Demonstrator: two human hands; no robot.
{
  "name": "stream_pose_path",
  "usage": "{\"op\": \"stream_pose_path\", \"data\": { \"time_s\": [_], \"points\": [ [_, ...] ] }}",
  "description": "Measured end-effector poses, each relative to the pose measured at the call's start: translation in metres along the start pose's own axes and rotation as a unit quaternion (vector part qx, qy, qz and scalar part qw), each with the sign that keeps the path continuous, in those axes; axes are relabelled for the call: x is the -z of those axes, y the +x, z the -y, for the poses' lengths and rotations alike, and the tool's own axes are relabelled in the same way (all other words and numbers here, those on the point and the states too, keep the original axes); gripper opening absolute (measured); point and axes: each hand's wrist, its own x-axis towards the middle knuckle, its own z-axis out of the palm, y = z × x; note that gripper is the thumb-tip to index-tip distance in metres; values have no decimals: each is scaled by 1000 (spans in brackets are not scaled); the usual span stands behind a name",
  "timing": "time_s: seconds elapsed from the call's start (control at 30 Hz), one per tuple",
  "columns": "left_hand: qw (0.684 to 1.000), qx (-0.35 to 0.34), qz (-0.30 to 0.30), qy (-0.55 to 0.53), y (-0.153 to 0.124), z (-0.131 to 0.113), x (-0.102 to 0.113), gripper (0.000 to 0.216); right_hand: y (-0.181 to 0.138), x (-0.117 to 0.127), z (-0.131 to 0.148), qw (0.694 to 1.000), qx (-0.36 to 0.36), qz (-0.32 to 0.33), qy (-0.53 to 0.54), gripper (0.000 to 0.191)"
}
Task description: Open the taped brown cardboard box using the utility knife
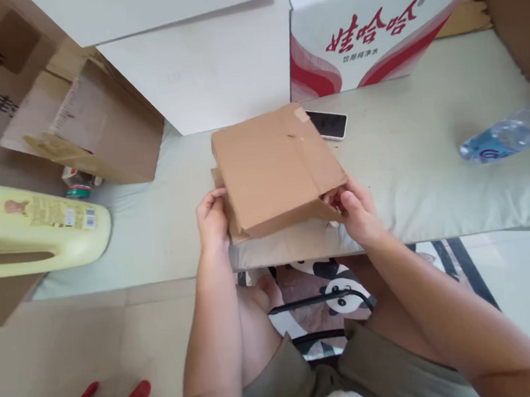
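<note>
Bright, even daylight, soft shadows only. Wide-angle warp bends the frame edges. Water bottle (507,133) far right of the fingers smeared with blur; cardboard box (276,167) at the fingertips sharp, no glare.

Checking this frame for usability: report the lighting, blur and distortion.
Head view: even, soft daylight with faint shadows; cardboard box and both hands, left hand and right hand, fairly sharp; water bottle at the right edge smeared; wide-angle bending stretches the yellow jug.
</note>
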Motion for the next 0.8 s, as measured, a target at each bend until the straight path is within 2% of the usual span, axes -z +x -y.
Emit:
{"op": "stream_pose_path", "data": {
  "time_s": [0.1,0.17,0.23,0.33,0.43,0.53,0.6,0.8],
  "points": [
    [998,-57,19,27,-7,-3,-7,9,1,-1,1,999,-31,-24,-7,57],
    [993,-114,-18,21,-10,-6,-9,9,3,-2,2,997,-63,-47,-27,55],
    [990,-131,-53,-11,-12,-10,-7,12,3,-3,2,995,-80,-52,-38,53],
    [991,-97,-55,-69,-16,-18,0,21,3,-2,3,995,-80,-54,-36,50],
    [994,-39,-11,-101,-22,-29,9,35,3,-3,2,995,-64,-69,-13,50],
    [991,-50,13,-125,-29,-36,15,44,2,-5,1,996,-60,-71,18,50],
    [989,-48,27,-136,-34,-37,14,45,2,-7,1,996,-58,-69,28,51],
    [987,50,77,-135,-39,-29,9,55,3,-8,3,997,-38,-69,18,50]
  ]
}}
